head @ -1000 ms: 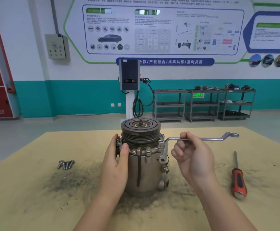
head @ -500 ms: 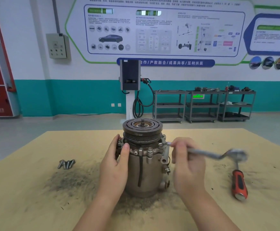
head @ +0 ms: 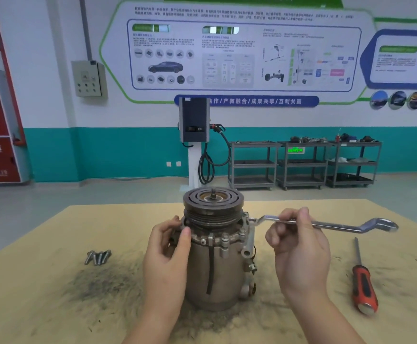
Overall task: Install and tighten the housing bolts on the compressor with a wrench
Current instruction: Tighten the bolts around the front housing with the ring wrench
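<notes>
Workshop walls with teaching posters and a row of grey carts stand behind a tan desk (head: 53,306) smeared with dark grit. On it, near the middle, the compressor (head: 214,264) stands upright on its end, pulley uppermost. The left hand (head: 165,254) rests against the left side of the housing, its thumb pressed up at the flange and the fingers (head: 170,220) laid round the rim, steadying rather than clamping. The right hand (head: 299,242) pinches the shank of the wrench (head: 326,224) between curled fingers and thumb; the near ring end sits at a bolt on the right edge of the flange, the far end sticking out free to the right.

Several bolt heads already show around the flange (whether fully tightened cannot be told from here). A small cluster of loose bolts (head: 98,256) lies on the desk well to the left of the compressor, so by my reckoning the job is part done: some bolts are in, one is being turned, and the loose ones remain to be fitted and tightened. A red-handled screwdriver (head: 363,286) lies untouched at the right.
</notes>
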`<state>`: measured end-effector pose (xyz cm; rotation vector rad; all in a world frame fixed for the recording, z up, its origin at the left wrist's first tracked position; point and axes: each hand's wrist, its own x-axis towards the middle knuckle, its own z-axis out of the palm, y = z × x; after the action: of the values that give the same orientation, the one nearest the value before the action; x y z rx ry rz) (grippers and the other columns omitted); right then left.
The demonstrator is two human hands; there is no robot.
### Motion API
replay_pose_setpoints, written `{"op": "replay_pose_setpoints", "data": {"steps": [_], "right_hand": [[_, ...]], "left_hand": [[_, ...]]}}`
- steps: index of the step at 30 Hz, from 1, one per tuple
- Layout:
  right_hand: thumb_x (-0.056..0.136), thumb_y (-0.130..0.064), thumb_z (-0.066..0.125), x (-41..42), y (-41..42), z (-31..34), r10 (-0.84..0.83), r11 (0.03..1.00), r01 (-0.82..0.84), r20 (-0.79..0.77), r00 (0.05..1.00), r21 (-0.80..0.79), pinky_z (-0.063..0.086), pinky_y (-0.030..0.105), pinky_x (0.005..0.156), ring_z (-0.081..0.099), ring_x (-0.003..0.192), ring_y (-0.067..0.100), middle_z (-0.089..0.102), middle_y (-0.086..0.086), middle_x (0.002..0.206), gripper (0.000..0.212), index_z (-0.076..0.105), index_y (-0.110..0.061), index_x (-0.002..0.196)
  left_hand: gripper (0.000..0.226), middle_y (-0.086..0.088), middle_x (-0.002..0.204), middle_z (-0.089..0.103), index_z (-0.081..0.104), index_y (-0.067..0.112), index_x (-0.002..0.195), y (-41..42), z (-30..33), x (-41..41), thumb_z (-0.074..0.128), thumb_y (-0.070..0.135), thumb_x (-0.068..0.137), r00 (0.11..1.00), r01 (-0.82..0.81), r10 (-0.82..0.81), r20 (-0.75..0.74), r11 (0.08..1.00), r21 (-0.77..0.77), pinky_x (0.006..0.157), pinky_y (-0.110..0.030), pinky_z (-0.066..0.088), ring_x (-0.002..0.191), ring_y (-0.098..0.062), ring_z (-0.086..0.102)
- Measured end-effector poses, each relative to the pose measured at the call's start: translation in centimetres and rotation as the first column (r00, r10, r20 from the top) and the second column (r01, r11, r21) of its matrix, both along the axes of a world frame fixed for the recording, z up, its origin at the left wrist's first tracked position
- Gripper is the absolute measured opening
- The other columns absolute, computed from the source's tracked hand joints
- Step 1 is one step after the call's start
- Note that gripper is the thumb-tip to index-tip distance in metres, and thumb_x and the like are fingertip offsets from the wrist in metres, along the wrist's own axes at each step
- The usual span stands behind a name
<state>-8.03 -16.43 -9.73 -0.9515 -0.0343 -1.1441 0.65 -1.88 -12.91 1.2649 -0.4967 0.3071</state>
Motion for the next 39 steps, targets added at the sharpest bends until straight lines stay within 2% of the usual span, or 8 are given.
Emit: {"op": "replay_pose_setpoints", "data": {"steps": [7, 13, 18, 23, 28, 31, 35, 39], "right_hand": [[0.098, -0.014, 0.040, 0.7, -1.0, 0.4, 0.242, 0.965, -0.230, -0.090, 0.966, 0.125, 0.030, 0.026, 0.047, 0.038, 0.041, 0.015, 0.041, 0.001, 0.051, 0.051, 0.062, -0.017, 0.052], [0.094, -0.014, 0.040, 1.2, -2.4, 1.3, 0.388, 0.911, -0.336, -0.225, 0.894, 0.238, 0.027, 0.022, 0.040, 0.032, 0.039, 0.013, 0.036, 0.002, 0.051, 0.032, 0.051, -0.010, 0.064], [0.087, -0.016, 0.044, 1.0, 0.1, -0.7, -0.236, 0.964, 0.208, -0.182, 0.954, -0.163, 0.033, 0.020, 0.046, 0.040, 0.048, 0.013, 0.043, -0.001, 0.049, 0.038, 0.060, -0.023, 0.053], [0.097, -0.031, 0.042, 0.7, 2.6, -2.0, -0.614, 0.501, 0.492, 0.108, 0.781, -0.712, 0.037, 0.011, 0.061, 0.051, 0.068, 0.001, 0.050, -0.009, 0.073, 0.027, 0.056, -0.024, 0.075], [0.086, -0.028, 0.069, 1.4, 3.8, -2.1, -0.649, 0.363, 0.570, 0.239, 0.723, -0.737, 0.037, 0.009, 0.056, 0.046, 0.059, 0.000, 0.050, -0.004, 0.067, 0.016, 0.071, -0.016, 0.075], [0.082, -0.023, 0.076, 1.2, 4.3, -2.2, -0.572, 0.374, 0.464, 0.194, 0.797, -0.803, 0.040, 0.009, 0.058, 0.046, 0.060, -0.002, 0.054, -0.004, 0.069, 0.011, 0.076, -0.013, 0.085], [0.084, -0.026, 0.072, 0.8, 4.5, -1.8, -0.525, 0.370, 0.443, 0.209, 0.825, -0.817, 0.041, 0.007, 0.068, 0.052, 0.069, 0.000, 0.060, -0.001, 0.074, 0.015, 0.071, -0.012, 0.086], [0.093, -0.044, 0.051, -0.3, 3.1, -0.3, -0.465, 0.746, 0.379, -0.021, 0.885, -0.548, 0.043, 0.012, 0.061, 0.056, 0.062, 0.002, 0.059, -0.013, 0.065, 0.024, 0.063, -0.030, 0.078]], "left_hand": [[0.022, 0.005, 0.109, 0.072, 0.071, 0.028, 0.073, 0.3, 0.6, 0.2, 0.074, 0.008, 0.083, 0.999, -0.016, 0.015, -0.043, 0.999, -0.036, 0.081, -0.004, 0.047, 0.107, 0.001, 0.065], [0.016, 0.005, 0.109, 0.073, 0.072, 0.022, 0.073, 0.5, 0.7, 0.1, 0.073, 0.010, 0.084, 0.998, 0.027, -0.030, -0.061, 0.998, -0.051, 0.078, -0.003, 0.046, 0.105, 0.001, 0.066], [0.021, 0.022, 0.114, 0.067, 0.067, 0.034, 0.089, 0.1, 0.5, -0.4, 0.070, 0.047, 0.072, 0.999, 0.032, -0.032, 0.019, 0.999, -0.015, 0.088, -0.011, 0.045, 0.112, 0.000, 0.061], [0.013, 0.037, 0.135, 0.043, 0.069, 0.039, 0.081, -0.9, -0.5, -0.3, 0.077, 0.048, 0.077, 0.990, -0.073, 0.066, 0.125, 0.996, 0.045, 0.105, -0.032, 0.036, 0.131, 0.001, 0.045], [0.019, 0.033, 0.135, 0.044, 0.066, 0.050, 0.080, -1.6, -0.2, -0.1, 0.082, 0.040, 0.073, 0.991, -0.089, 0.090, 0.099, 0.996, -0.021, 0.110, -0.049, 0.039, 0.129, -0.010, 0.050], [0.042, 0.017, 0.142, 0.042, 0.053, 0.059, 0.097, -1.5, 0.3, -0.9, 0.080, 0.044, 0.068, 0.999, -0.037, 0.037, -0.001, 0.999, -0.033, 0.114, -0.045, 0.035, 0.132, -0.010, 0.044], [0.065, 0.009, 0.140, 0.037, 0.040, 0.045, 0.121, -0.7, 0.3, -0.7, 0.065, 0.063, 0.063, 0.997, -0.035, 0.039, -0.061, 0.997, 0.070, 0.108, -0.031, 0.035, 0.131, -0.009, 0.043], [0.089, 0.013, 0.145, 0.035, 0.031, 0.037, 0.142, -0.1, -0.2, -0.4, 0.067, 0.073, 0.069, 0.997, 0.028, -0.014, -0.078, 0.984, 0.178, 0.113, -0.036, 0.035, 0.135, -0.009, 0.041]]}}
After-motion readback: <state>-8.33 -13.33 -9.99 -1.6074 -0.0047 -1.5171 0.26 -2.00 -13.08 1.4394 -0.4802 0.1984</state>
